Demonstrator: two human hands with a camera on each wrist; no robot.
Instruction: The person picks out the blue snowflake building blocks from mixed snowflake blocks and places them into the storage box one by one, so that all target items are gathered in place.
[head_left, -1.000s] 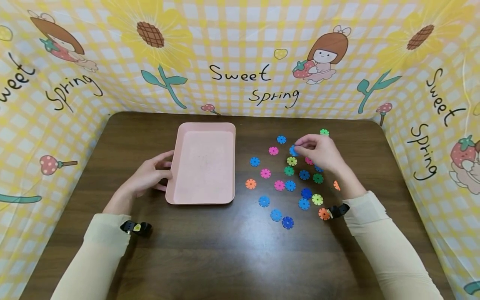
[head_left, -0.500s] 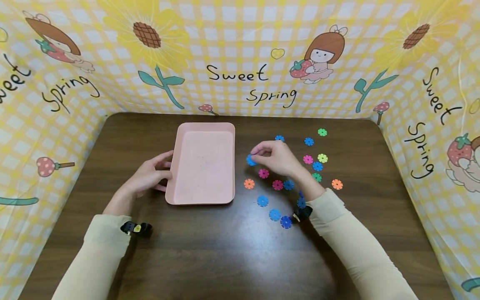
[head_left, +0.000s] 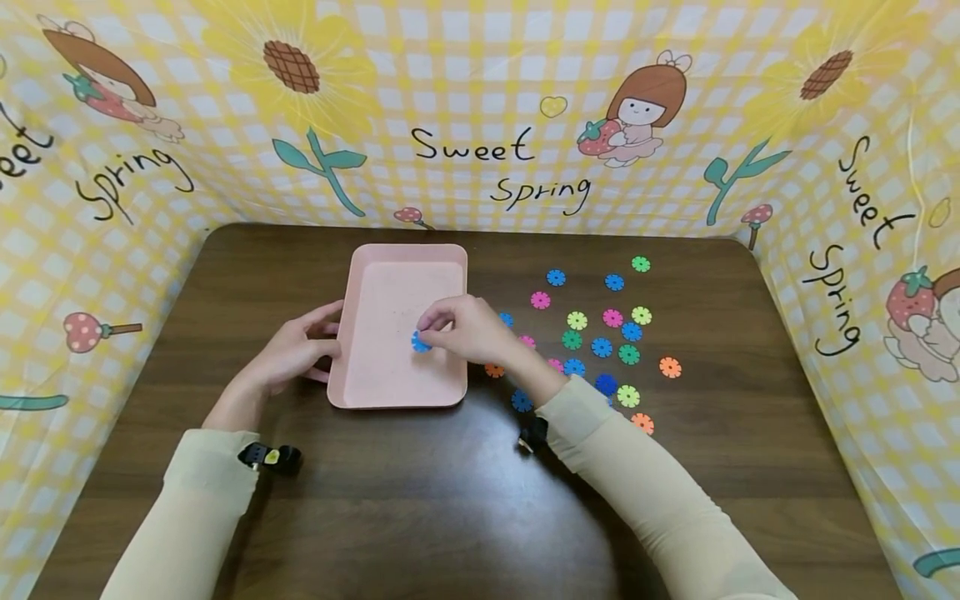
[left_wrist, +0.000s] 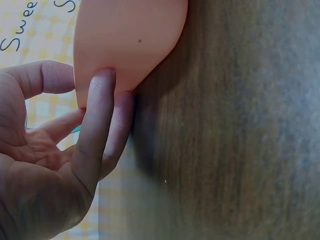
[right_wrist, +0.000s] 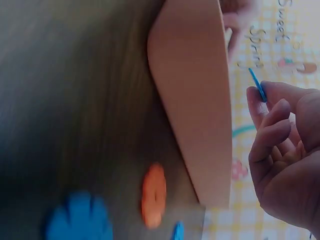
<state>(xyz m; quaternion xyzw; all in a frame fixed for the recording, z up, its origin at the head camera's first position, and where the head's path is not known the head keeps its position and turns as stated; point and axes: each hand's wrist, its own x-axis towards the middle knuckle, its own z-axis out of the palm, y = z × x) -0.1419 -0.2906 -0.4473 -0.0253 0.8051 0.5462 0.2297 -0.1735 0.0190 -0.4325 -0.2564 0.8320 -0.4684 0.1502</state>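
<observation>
Above the pink tray [head_left: 378, 379], my right hand [head_left: 468, 329] pinches a blue notched plastic disc [head_left: 419, 342] between thumb and fingers. In the right wrist view, the blue disc [right_wrist: 257, 85] is seen edge-on at the fingertips, higher than the tray's rim. My left hand [head_left: 296, 354] rests against the tray's left side. Its fingers [left_wrist: 102, 95] lie loosely extended along the outer wall in the left wrist view, with one fingertip at the rim. No disc lies in the part of the tray that shows.
Several notched discs lie scattered right of the tray, among them a green disc [head_left: 641, 264], an orange disc [head_left: 671, 367] and a dark blue disc [head_left: 606, 384]. My right forearm hides some of them. A checkered cloth [head_left: 465, 100] surrounds the dark wooden table [head_left: 390, 500].
My right hand has carried the blue disc leftward from among the scattered discs to over the tray. The left hand has stayed at the tray's side.
</observation>
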